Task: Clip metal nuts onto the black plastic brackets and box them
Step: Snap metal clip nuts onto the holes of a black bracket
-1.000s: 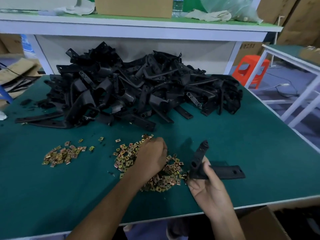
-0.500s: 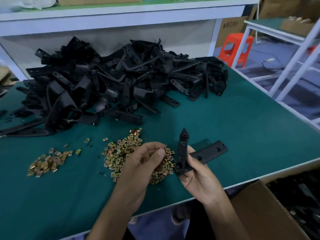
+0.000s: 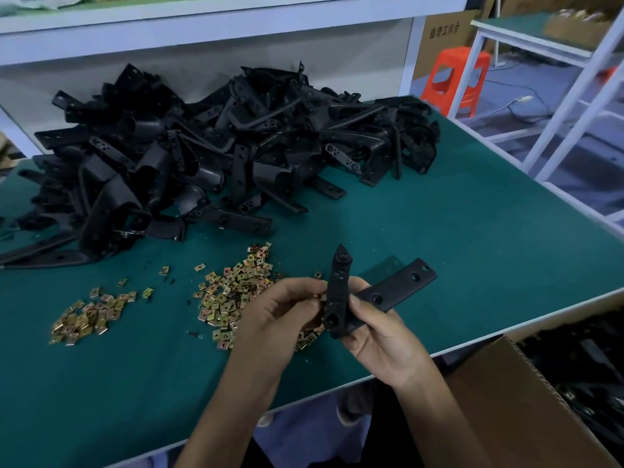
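My right hand (image 3: 378, 336) grips a black L-shaped plastic bracket (image 3: 398, 287) above the table's front edge, one arm pointing up and the other reaching right. My left hand (image 3: 273, 319) pinches a small brass-coloured metal nut (image 3: 320, 296) against the left side of the upright arm; most of the nut is hidden by my fingers. A heap of loose metal nuts (image 3: 233, 292) lies on the green mat just left of my hands, and a smaller heap of nuts (image 3: 87, 315) lies further left. A big pile of black brackets (image 3: 216, 153) fills the back of the table.
An open cardboard box (image 3: 526, 400) holding dark parts stands on the floor at the lower right, below the green table's (image 3: 472, 231) edge. A white shelf (image 3: 236, 21) runs behind the pile. An orange stool (image 3: 456, 79) and a white frame stand to the right.
My left hand lifted off the nut heap with a nut and came up against the bracket. My right hand raised the bracket slightly; the camera swung right and down.
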